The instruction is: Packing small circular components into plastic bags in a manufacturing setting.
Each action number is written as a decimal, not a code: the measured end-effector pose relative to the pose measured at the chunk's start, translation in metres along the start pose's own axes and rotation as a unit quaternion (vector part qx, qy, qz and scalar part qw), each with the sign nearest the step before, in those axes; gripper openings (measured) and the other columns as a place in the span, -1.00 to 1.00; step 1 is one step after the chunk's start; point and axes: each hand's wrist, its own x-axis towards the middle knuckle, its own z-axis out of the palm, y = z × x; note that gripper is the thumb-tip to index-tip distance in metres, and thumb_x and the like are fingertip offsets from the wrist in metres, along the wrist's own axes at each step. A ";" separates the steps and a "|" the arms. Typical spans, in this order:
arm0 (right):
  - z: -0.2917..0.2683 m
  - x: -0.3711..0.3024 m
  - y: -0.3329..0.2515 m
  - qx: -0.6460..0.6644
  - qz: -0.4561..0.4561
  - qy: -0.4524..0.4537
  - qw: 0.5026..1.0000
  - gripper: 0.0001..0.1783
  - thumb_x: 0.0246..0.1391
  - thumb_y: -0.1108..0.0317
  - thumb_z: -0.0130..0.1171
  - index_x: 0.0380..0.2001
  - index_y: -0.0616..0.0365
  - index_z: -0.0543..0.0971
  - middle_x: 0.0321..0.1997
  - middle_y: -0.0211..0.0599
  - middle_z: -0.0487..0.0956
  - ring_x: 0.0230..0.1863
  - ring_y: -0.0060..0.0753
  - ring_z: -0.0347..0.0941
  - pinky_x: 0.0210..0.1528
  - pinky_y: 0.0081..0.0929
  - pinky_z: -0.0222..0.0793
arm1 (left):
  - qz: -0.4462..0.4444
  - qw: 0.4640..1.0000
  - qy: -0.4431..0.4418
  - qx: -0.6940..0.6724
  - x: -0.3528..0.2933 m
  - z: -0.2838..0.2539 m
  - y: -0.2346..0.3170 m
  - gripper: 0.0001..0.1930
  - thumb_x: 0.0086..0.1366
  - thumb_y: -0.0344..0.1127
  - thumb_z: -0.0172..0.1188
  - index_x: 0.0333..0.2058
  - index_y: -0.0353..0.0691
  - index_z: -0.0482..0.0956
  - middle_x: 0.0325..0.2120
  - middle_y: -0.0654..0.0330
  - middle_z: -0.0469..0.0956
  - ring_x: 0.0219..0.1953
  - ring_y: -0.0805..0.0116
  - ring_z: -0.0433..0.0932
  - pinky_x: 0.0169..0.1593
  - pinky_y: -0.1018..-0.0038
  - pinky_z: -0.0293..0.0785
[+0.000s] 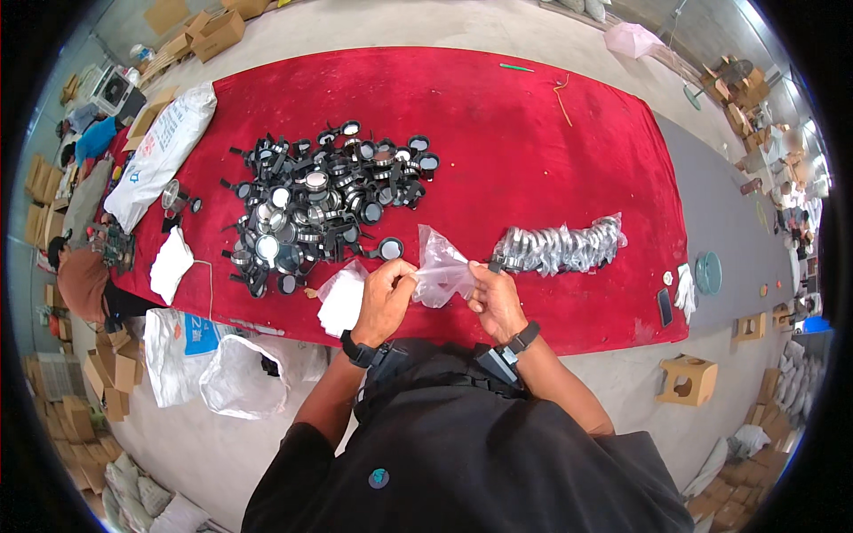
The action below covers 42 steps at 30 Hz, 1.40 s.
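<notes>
A small clear plastic bag (442, 266) is stretched between my two hands over the near edge of the red-covered table. The fingers of my left hand (385, 300) are closed on the bag's left side. My right hand (498, 304) pinches its right edge between thumb and fingers. Beside my left hand lies a white stack (340, 306) with clear film on it. Ahead to the left spreads a heap of round, mirror-like silver discs with black fittings (324, 191). To the right of my hands, a row of similar pieces in clear bags (562, 246) lies close together.
A white woven sack (164, 155) and a white cloth (171, 264) lie on the table's left. At the right are a phone (665, 307), white gloves (684, 291) and a teal basket (708, 273). Open white sacks (240, 377) stand below the near left edge. A person (84, 284) bends at far left.
</notes>
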 end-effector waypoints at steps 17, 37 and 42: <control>-0.072 -0.027 -0.017 -0.615 -0.177 -0.072 0.765 -0.39 0.36 -0.13 0.14 -0.41 0.29 0.70 -0.63 -0.07 0.52 -0.52 -0.22 0.48 -0.40 -0.21 0.37 | -0.030 0.977 0.038 0.210 0.008 0.019 -0.005 -0.84 0.29 -0.42 0.30 -0.19 -0.31 0.58 -0.52 0.17 0.66 -0.48 0.48 0.63 -0.38 0.45 0.51; -0.049 -0.044 0.007 -0.531 -0.050 -0.361 0.765 -0.39 0.32 -0.13 0.20 -0.43 0.30 0.67 -0.49 -0.05 0.63 -0.44 -0.18 0.58 -0.29 -0.16 0.47 | -0.040 0.981 -0.112 0.153 0.022 0.058 0.006 -0.71 0.34 -0.37 0.29 0.01 -0.26 0.68 -0.46 0.11 0.67 -0.46 0.46 0.62 -0.33 0.50 0.51; -0.056 -0.023 0.015 -0.510 -0.129 -0.151 0.837 -0.45 0.31 -0.05 0.22 -0.39 0.33 0.66 -0.47 0.08 0.65 -0.39 0.00 0.64 -0.25 -0.11 0.49 | 0.101 0.971 -0.144 0.161 0.021 0.057 0.009 -0.76 0.33 -0.40 0.27 -0.07 -0.31 0.72 -0.31 -0.06 0.71 -0.30 0.04 0.71 -0.22 0.32 0.59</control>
